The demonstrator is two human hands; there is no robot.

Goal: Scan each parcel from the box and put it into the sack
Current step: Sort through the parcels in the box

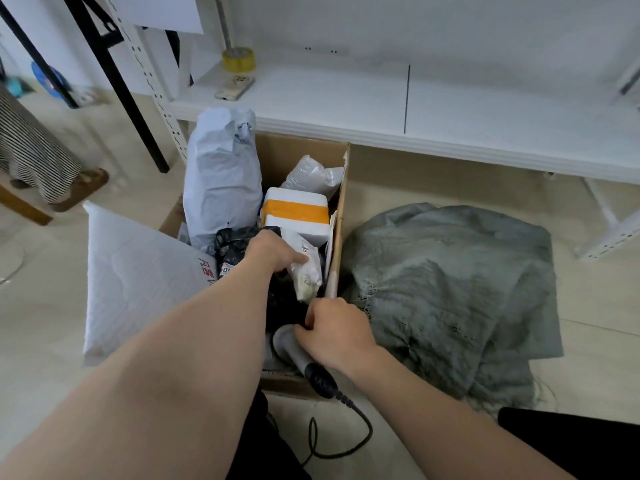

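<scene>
Soft even indoor light, faint shadows, slight motion blur, wide-angle bending at edges.

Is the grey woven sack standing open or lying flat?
Lying flat. The grey woven sack is crumpled on the floor beside the cardboard box; no open mouth shows.

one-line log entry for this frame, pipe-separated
phase: pick | left hand: gripping small white parcel in box | right hand: holding scanner | sack: floor, right of box
</scene>
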